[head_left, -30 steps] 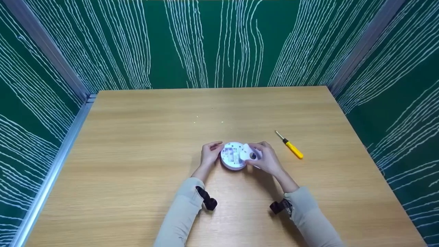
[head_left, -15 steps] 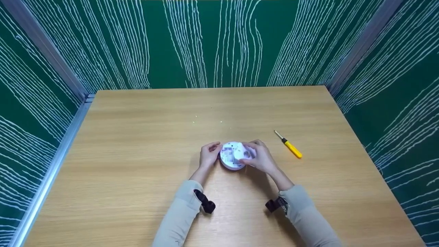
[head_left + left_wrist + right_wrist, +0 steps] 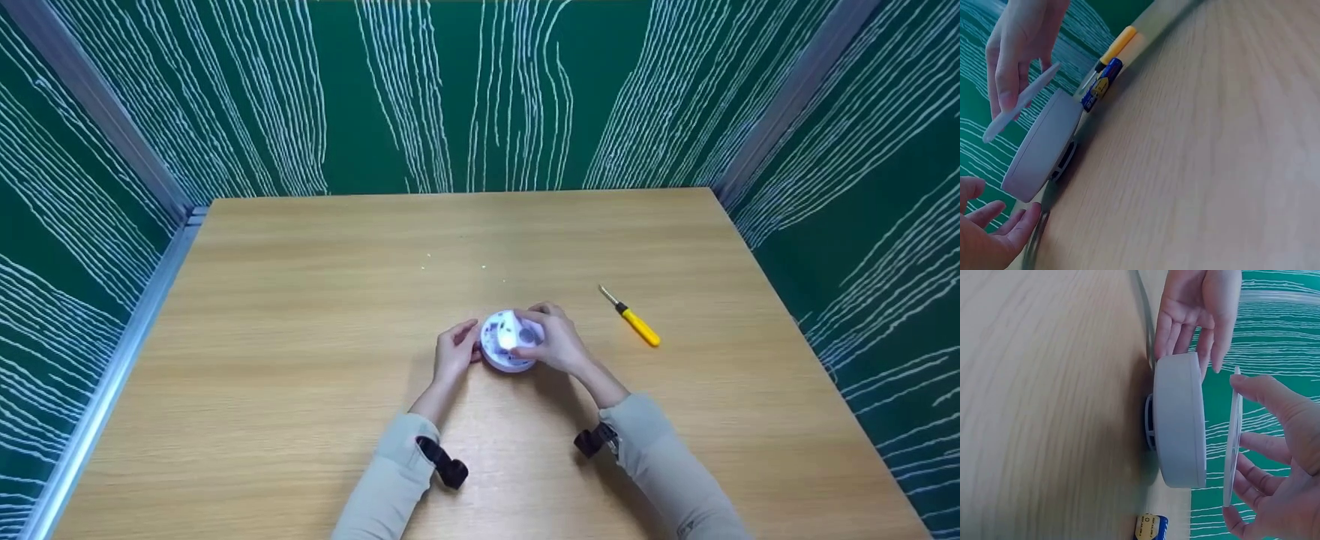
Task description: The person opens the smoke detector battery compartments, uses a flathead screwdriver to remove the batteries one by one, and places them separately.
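Observation:
A round white device, resembling a smoke detector, rests on the table with a dark slotted part beneath it. My right hand pinches a thin white cover by its edges and holds it just above the device's upper face, with a gap showing in both wrist views. At the left side, my left hand has its fingers loosely extended, with fingertips right at the device's rim. Much of the device's inside is hidden under the cover in the head view.
A blue and yellow battery lies on the table beside the device's right side. Farther right is a screwdriver with a yellow handle. Small white specks dot the table behind. Green walls with white lines stand around it.
My right hand has moved left with the cover, from the device's right side to over it. My left hand's fingers have drawn slightly back from the rim.

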